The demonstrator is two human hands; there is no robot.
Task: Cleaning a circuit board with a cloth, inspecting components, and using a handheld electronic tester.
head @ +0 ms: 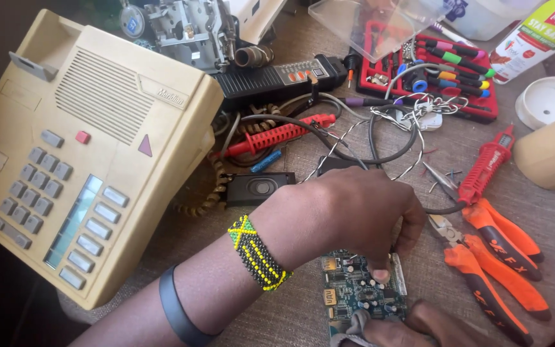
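Green circuit board (362, 292) held flat at the near edge of the table (290, 308).
Left hand (348, 215) grips its far edge; right hand (419, 328) pinches its near edge. Beige telephone (85, 148) lies left; orange pliers (496, 270) lie right.

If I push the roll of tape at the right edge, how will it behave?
The tape roll seems to lie on its curved side, so it would probably roll. Its hollow core suggests it is light. A white lid lies just behind, so it may bump that.
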